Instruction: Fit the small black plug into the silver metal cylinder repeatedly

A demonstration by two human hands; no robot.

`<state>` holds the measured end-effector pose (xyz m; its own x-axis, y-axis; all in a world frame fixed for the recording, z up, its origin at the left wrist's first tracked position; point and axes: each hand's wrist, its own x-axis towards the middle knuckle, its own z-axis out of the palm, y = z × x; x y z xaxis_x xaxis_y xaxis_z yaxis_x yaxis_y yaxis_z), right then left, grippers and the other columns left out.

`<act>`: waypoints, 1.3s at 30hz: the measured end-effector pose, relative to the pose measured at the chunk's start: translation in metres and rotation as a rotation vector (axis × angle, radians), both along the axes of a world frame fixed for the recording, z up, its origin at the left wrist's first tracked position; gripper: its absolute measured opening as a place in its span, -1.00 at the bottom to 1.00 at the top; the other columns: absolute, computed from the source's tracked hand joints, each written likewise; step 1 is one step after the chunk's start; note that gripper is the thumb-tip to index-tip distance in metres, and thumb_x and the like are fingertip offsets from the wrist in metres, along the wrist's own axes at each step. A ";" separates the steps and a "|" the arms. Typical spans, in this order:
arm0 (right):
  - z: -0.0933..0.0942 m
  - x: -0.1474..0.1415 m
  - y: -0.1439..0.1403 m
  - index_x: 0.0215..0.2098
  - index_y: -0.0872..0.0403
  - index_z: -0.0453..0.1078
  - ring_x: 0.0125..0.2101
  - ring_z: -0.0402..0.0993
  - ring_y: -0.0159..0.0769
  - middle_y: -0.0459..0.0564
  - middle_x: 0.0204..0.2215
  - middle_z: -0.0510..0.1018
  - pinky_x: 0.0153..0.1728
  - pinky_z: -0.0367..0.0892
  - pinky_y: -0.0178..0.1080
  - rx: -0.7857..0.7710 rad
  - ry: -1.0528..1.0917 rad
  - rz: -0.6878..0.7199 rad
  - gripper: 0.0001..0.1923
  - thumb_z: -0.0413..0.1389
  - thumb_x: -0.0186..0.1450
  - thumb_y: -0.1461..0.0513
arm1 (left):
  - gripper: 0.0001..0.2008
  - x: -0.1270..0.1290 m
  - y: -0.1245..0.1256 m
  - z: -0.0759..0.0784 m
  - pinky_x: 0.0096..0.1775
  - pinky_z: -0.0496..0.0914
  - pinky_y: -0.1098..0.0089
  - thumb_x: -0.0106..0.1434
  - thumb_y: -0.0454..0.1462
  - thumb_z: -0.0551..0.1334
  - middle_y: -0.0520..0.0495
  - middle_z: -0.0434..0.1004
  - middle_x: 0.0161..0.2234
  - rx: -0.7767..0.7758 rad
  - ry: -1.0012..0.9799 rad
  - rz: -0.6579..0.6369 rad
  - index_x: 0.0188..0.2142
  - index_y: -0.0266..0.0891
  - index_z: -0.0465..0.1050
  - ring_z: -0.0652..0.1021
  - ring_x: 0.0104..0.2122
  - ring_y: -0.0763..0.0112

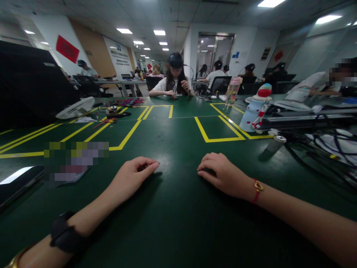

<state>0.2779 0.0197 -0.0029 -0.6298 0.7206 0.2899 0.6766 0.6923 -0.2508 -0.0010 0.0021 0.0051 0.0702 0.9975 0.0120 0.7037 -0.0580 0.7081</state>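
The left hand (136, 169) and the right hand (223, 173) are held well apart, low at the green surface (178, 212); whether it is touched cannot be told for certain. On both hands the fingers are loosely curled and nothing is seen gripped; whether the tips meet cannot be made out. At the left hand's 9 o'clock, a blurred flat thing (83, 160) is laid. From the right hand, yellow tape (223, 140) is stuck down at 12 o'clock, a blue bottle (249, 115) is stood at 1 o'clock and a metal can (275, 144) is placed at 2 o'clock. By judgement, no handling is under way: none of these is touched, and no completed or half-completed step is shown.
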 end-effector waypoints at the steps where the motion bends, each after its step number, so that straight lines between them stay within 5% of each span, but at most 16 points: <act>1: 0.007 0.012 0.006 -0.31 0.05 0.44 -0.28 0.30 -0.34 -0.02 -0.31 0.45 -0.22 0.14 -0.22 0.028 0.010 -0.068 -0.77 -0.01 0.25 0.14 | -0.59 0.000 -0.001 0.002 -0.34 0.34 0.36 0.14 0.06 0.11 -0.04 0.58 -0.31 -0.009 0.004 0.001 -0.24 -0.16 0.50 0.52 -0.31 0.24; 5: 0.038 0.086 0.038 -0.35 0.08 0.43 -0.31 0.31 -0.28 0.04 -0.30 0.46 -0.28 0.15 -0.22 0.166 -0.018 -0.610 -0.69 -0.02 0.19 0.05 | -0.59 0.002 -0.003 0.007 -0.31 0.35 0.34 0.16 0.05 0.09 -0.07 0.57 -0.28 -0.041 0.000 -0.008 -0.23 -0.17 0.49 0.52 -0.28 0.22; 8: 0.052 0.155 0.057 -0.27 0.01 0.45 -0.33 0.30 -0.19 0.06 -0.28 0.48 -0.35 0.12 -0.18 0.080 -0.183 -1.038 -0.61 -0.03 0.14 -0.03 | -0.60 0.003 -0.002 0.007 -0.31 0.35 0.33 0.16 0.05 0.09 -0.05 0.56 -0.31 -0.029 -0.004 -0.006 -0.25 -0.16 0.50 0.52 -0.29 0.22; 10: 0.055 0.190 0.065 -0.21 0.01 0.45 -0.31 0.31 -0.16 0.12 -0.24 0.47 -0.35 0.11 -0.17 -0.016 -0.264 -1.164 -0.54 -0.02 0.10 -0.07 | -0.61 0.004 -0.001 0.006 -0.30 0.35 0.33 0.16 0.05 0.09 -0.05 0.56 -0.31 -0.024 -0.006 -0.011 -0.26 -0.15 0.50 0.52 -0.28 0.22; 17: 0.055 0.213 0.067 -0.16 0.08 0.46 -0.26 0.31 -0.17 0.20 -0.19 0.46 -0.30 0.13 -0.19 -0.113 -0.374 -1.216 -0.52 0.01 0.11 -0.04 | -0.62 -0.001 0.001 -0.003 -0.31 0.33 0.36 0.14 0.04 0.12 -0.01 0.57 -0.32 0.012 -0.008 0.001 -0.26 -0.14 0.51 0.52 -0.32 0.27; 34: 0.052 0.243 0.072 -0.24 0.00 0.49 -0.33 0.31 -0.29 0.01 -0.30 0.49 -0.29 0.14 -0.25 -0.252 -0.184 -1.217 -0.61 0.13 0.02 0.01 | -0.60 -0.001 0.000 -0.004 -0.33 0.32 0.36 0.13 0.07 0.11 -0.01 0.57 -0.34 -0.005 -0.008 0.019 -0.27 -0.14 0.50 0.52 -0.33 0.26; 39: 0.053 0.243 0.070 -0.17 0.02 0.47 -0.31 0.28 -0.24 0.08 -0.23 0.47 -0.28 0.14 -0.22 -0.176 -0.209 -1.212 -0.45 0.09 0.00 -0.12 | -0.63 -0.001 0.000 -0.004 -0.33 0.32 0.36 0.14 0.04 0.12 0.00 0.57 -0.35 0.003 -0.012 0.008 -0.27 -0.12 0.51 0.52 -0.34 0.28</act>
